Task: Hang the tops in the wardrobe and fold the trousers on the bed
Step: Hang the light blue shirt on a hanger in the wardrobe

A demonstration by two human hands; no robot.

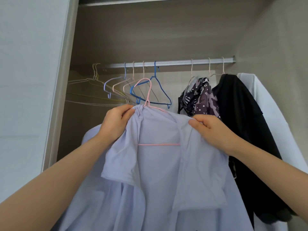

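Note:
A pale lilac shirt (158, 180) fills the lower middle of the head view, draped over a pink wire hanger (148, 95) whose hook stands free below the wardrobe rail (173, 63). My left hand (116, 120) grips the bunched collar and left shoulder of the shirt. My right hand (211, 130) pinches the fabric at the right shoulder. The hanger's lower bar (159, 144) shows through the open front. No trousers are in view.
Several empty wire hangers hang on the rail's left half, a blue hanger (158, 90) nearest the shirt. On the right hang a patterned purple top (202, 99), a black top (238, 124) and a white garment (266, 104). A wardrobe side panel (33, 80) stands left.

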